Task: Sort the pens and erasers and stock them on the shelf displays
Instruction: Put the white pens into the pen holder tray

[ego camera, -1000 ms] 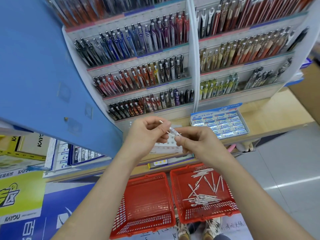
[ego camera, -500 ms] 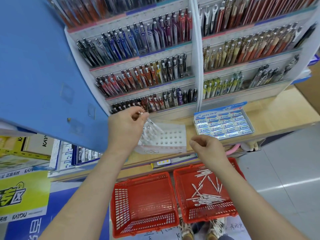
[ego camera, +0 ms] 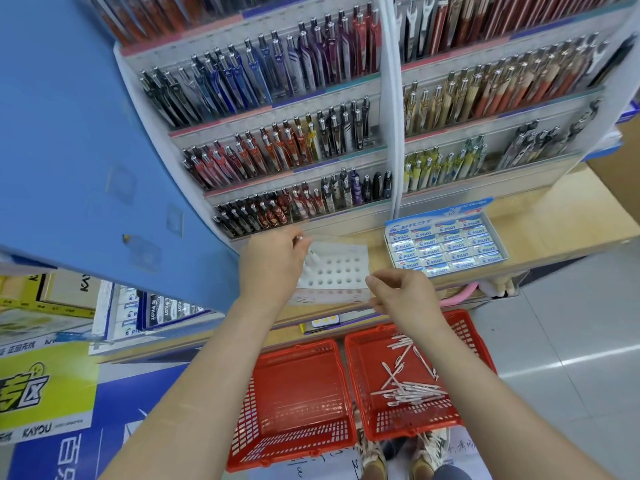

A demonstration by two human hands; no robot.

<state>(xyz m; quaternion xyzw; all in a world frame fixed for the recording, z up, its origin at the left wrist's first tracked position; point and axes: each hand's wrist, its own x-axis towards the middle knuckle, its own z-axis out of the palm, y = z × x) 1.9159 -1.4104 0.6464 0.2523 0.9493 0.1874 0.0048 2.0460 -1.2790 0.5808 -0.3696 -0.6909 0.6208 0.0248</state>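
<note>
Head view — left fingers (ego camera: pixel 293 247) pinch a pen (ego camera: pixel 298 238) over the holed tray (ego camera: pixel 343 268), right fingers (ego camera: pixel 376 280) loosely curled, empty.

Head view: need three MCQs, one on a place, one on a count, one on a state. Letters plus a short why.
1. Where is the eraser box relative to the white hole tray?
A. To its right, on the wooden shelf
B. Inside a basket
C. On the floor

2. How many red baskets sit below the shelf?
A. One
B. Two
C. Four

3. What state is the left basket in?
A. Empty
B. Full of erasers
C. Tipped upside down

Key:
1 A: the eraser box stands on the shelf just right of the tray.
2 B: the left basket and the right basket stand side by side, with no others in view.
3 A: only its mesh bottom shows, while the white pens all lie in the right basket.
</note>
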